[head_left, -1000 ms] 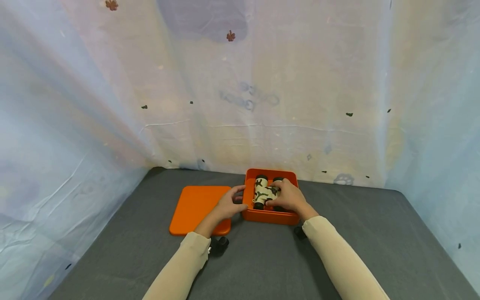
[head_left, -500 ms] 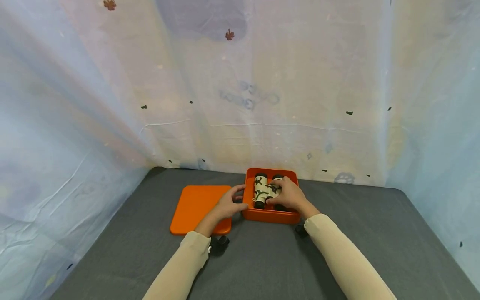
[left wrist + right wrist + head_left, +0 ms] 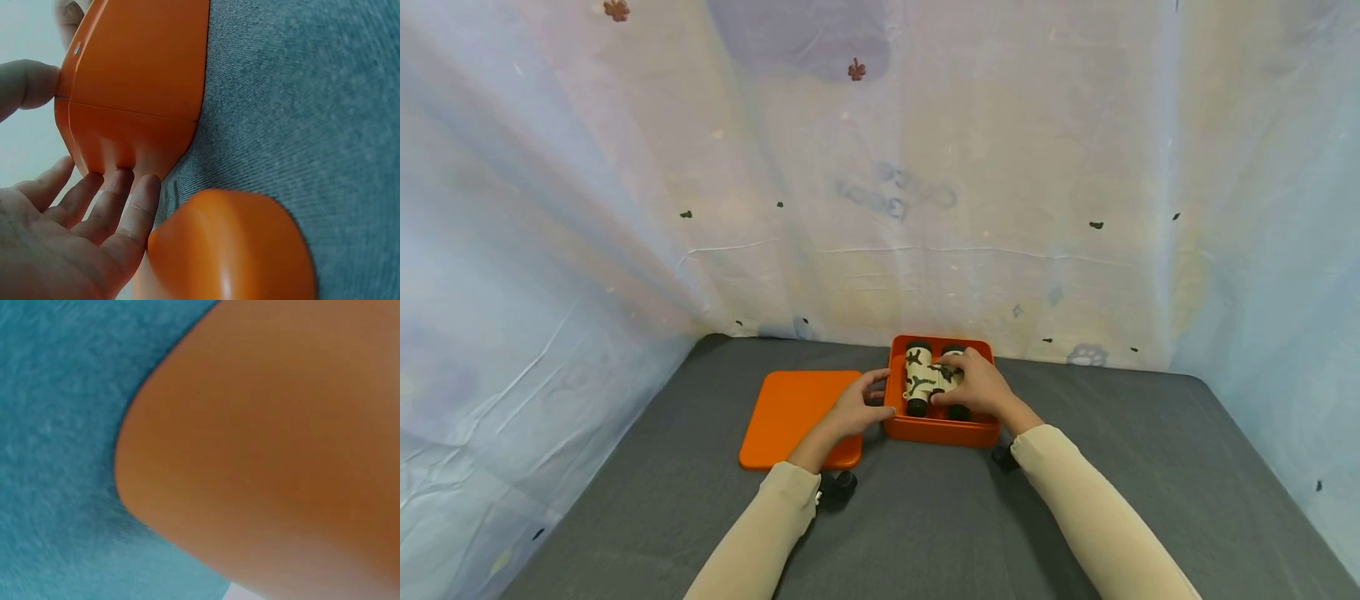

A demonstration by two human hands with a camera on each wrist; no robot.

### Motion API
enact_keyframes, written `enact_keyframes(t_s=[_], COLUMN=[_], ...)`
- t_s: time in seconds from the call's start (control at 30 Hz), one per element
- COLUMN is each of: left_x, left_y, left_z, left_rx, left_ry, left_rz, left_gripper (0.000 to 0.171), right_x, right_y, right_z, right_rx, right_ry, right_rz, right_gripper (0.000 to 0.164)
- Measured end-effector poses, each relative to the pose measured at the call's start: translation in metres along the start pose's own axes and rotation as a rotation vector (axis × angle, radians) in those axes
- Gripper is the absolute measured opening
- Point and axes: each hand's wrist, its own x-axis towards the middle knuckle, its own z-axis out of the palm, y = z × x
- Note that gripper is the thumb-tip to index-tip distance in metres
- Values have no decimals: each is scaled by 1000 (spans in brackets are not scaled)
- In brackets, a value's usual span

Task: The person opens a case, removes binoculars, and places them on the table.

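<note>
A pair of camouflage-patterned binoculars (image 3: 917, 377) with black ends is at the orange box (image 3: 943, 432), within its rim in the head view. My right hand (image 3: 979, 390) grips the right barrel, thumb near the middle and fingers over the far part, hiding some of it. At the box's near left corner, my left hand (image 3: 852, 410) holds the walls. In the left wrist view its fingertips (image 3: 145, 187) press one wall of the box (image 3: 144, 56), and the thumb touches round the corner. The right wrist view shows the box wall (image 3: 262, 437) up close, no hand.
An orange lid (image 3: 797, 408) lies flat on the grey cloth-covered table (image 3: 925, 517), just left of the box. Behind the table hangs a pale patterned curtain (image 3: 1000, 208), with more curtain at both sides.
The binoculars have shifted slightly toward the far side of the box, or upward, with my right hand still gripping them. My left hand stays at the box corner.
</note>
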Motion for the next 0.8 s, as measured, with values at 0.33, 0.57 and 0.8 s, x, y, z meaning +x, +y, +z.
enact_keyframes(t_s=[0.33,0.57,0.8], left_x=[0,1,0], left_y=[1,1,1], left_z=[-1,0,1], left_rx=[-14,-28,-25], left_ry=[-4,1,2], left_rz=[11,-10,-19], left_gripper=[67,67,68], right_x=[-1,-3,-7], right_y=[-3,-5,-4], right_z=[-13,-24,-36], right_rx=[11,24,19], right_ry=[11,9,6], right_rz=[-28,-19,-43], right_gripper=[72,71,71])
